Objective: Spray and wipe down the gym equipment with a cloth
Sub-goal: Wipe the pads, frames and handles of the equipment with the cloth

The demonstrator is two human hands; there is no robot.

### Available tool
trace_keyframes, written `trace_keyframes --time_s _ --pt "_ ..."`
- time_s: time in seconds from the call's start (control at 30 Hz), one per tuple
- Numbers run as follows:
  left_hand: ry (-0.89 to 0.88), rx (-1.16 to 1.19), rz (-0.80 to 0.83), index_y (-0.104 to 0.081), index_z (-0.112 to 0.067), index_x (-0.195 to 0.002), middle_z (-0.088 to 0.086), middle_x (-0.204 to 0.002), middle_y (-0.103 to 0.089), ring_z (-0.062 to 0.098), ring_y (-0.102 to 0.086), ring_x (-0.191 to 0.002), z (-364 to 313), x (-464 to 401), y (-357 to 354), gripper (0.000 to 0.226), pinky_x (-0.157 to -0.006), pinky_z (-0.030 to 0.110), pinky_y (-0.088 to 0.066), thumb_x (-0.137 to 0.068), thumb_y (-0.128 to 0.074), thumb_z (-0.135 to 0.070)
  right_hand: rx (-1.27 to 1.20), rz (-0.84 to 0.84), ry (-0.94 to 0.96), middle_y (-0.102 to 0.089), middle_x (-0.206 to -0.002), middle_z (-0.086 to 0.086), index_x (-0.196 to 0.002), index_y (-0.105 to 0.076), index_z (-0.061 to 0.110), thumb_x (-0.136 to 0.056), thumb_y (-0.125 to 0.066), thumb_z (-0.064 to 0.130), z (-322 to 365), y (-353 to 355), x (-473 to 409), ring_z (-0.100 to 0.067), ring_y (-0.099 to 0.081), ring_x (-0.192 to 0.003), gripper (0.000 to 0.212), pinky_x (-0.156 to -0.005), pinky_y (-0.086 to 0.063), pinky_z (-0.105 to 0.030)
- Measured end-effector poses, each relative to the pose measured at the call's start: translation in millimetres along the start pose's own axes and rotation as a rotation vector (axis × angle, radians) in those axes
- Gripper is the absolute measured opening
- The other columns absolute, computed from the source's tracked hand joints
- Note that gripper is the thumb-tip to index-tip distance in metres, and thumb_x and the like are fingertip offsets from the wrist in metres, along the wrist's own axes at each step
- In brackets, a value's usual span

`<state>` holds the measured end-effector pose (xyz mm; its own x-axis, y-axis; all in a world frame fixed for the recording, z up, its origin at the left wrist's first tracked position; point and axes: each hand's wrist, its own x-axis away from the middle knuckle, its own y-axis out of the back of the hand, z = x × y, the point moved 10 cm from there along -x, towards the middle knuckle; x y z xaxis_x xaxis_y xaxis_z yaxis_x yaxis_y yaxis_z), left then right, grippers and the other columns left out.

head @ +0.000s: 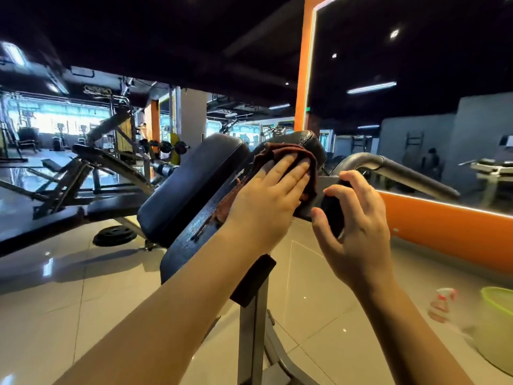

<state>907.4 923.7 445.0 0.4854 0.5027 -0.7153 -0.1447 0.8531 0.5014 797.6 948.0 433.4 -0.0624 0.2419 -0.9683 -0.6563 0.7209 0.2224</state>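
- Our left hand [266, 195] lies flat, fingers straight and together, pressing a crumpled reddish-brown cloth [280, 159] against the upper part of a tilted black padded cushion [200, 223] on the gym machine. The flat palm spreads pressure over the cloth, which suits wiping a broad padded face.
- The cloth sits between our palm and the pad, bunched toward the rounded top edge; its lower fringe trails down the pad below our hand.
- Our right hand [352, 218] curls its fingers and thumb round a dark rounded side edge of the pad [331, 209], just beside the cloth. We judge this grip steadies the cushion against the push of the wipe.
- A second, matching black cushion [191, 184] stands just to the left, untouched by either hand.
- A curved grey metal handlebar [394, 168] rises behind our right hand.
- On the glossy tiled floor [69, 301] at lower right, a blurred spray bottle with a red-and-white head [444, 301] stands beside a pale green plastic basin [497, 326], set within reach yet clear of our arms.
- We judge the wiping stage is under way on this pad.
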Motion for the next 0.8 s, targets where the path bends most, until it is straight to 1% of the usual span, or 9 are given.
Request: trace_keyframes --time_s 0.1,0.17,0.23,0.3,0.4,0.53,0.63,0.77,0.8 --pt "-0.045 0.089 -0.053 -0.048 -0.007 -0.138 0.012 -0.146 -0.047 0.033 -0.037 -0.140 0 11 5 0.051 -0.111 0.049 -0.037 -0.096 -0.028 -0.029 0.008 0.017 -0.010 -0.049 -0.135 -0.014 -0.111 -0.059 0.008 -0.088 -0.049 0.041 0 0 -3 -0.030 -0.044 -0.121 0.041 -0.092 -0.030 -0.024" --pt "-0.051 0.169 -0.072 -0.040 -0.010 -0.141 0.010 -0.149 -0.042 0.030 -0.028 -0.142 7 34 9 0.049 -0.119 0.044 -0.023 -0.098 -0.030 -0.030 0.004 0.020 -0.027 -0.049 -0.135 -0.014 -0.110 -0.059 0.007 -0.088 -0.049 0.040 0 -1 -3 -0.030 -0.044 -0.122 0.041 -0.091 -0.033 -0.028" --pt "0.068 0.410 -0.002 -0.025 -0.026 -0.149 -0.009 -0.160 -0.020 0.015 -0.014 -0.147 25 64 2 0.051 -0.122 0.028 -0.003 -0.101 -0.024 -0.042 -0.016 0.012 -0.042 -0.048 -0.136 -0.014 -0.110 -0.059 0.007 -0.088 -0.049 0.039 -1 0 -1 -0.031 -0.043 -0.123 0.040 -0.092 -0.034 -0.031" --pt "0.188 0.675 0.098 -0.007 -0.048 -0.147 -0.037 -0.154 0.008 -0.006 0.004 -0.145 37 94 -10 0.052 -0.113 0.009 0.007 -0.096 -0.014 -0.057 -0.031 0.002 -0.052 -0.047 -0.137 -0.014 -0.110 -0.059 0.006 -0.088 -0.048 0.039 0 -1 1 -0.032 -0.042 -0.125 0.041 -0.094 -0.034 -0.033" --pt "0.205 0.817 0.159 0.000 -0.056 -0.140 -0.051 -0.142 0.016 -0.018 0.012 -0.138 39 106 -13 0.054 -0.105 0.001 0.009 -0.088 -0.012 -0.064 -0.025 -0.038 -0.067 -0.048 -0.135 -0.016 -0.108 -0.059 0.004 -0.086 -0.049 0.038 2 -2 0 -0.035 -0.042 -0.124 0.041 -0.094 -0.033 -0.034" --pt "0.235 1.007 0.169 -0.002 -0.056 -0.139 -0.042 -0.150 0.004 -0.017 0.005 -0.140 44 75 -18 0.047 -0.110 0.005 0.003 -0.096 -0.023 -0.059 0.013 -0.070 -0.092 -0.044 -0.135 -0.016 -0.103 -0.059 0.007 -0.087 -0.051 0.038 1 -12 -1 -0.038 -0.038 -0.123 0.036 -0.093 -0.029 -0.030" --pt "0.297 1.234 0.168 -0.008 -0.041 -0.143 -0.018 -0.159 -0.008 -0.001 -0.006 -0.146 57 17 -40 0.051 -0.121 0.024 -0.004 -0.098 -0.021 -0.060 0.023 -0.112 -0.088 -0.038 -0.136 -0.012 -0.103 -0.056 0.013 -0.090 -0.048 0.038 1 -16 1 -0.037 -0.035 -0.126 0.030 -0.095 -0.023 -0.015" --pt "0.302 1.249 0.153 -0.020 -0.021 -0.153 -0.002 -0.160 -0.022 0.013 -0.016 -0.148 76 -59 -73 0.077 -0.122 0.043 -0.011 -0.090 -0.018 -0.064 0.027 -0.157 -0.086 -0.039 -0.134 -0.011 -0.099 -0.058 0.010 -0.091 -0.046 0.031 -6 -18 0 -0.037 -0.036 -0.124 0.026 -0.097 -0.033 -0.036" --pt "0.278 1.213 0.151 -0.022 -0.021 -0.154 -0.003 -0.160 -0.024 0.013 -0.017 -0.148 76 -69 -76 0.073 -0.122 0.045 -0.011 -0.093 -0.017 -0.062 0.027 -0.162 -0.094 -0.040 -0.133 -0.012 -0.098 -0.059 0.008 -0.090 -0.046 0.030 -9 -17 -2 -0.038 -0.038 -0.123 0.027 -0.103 -0.029 -0.032"
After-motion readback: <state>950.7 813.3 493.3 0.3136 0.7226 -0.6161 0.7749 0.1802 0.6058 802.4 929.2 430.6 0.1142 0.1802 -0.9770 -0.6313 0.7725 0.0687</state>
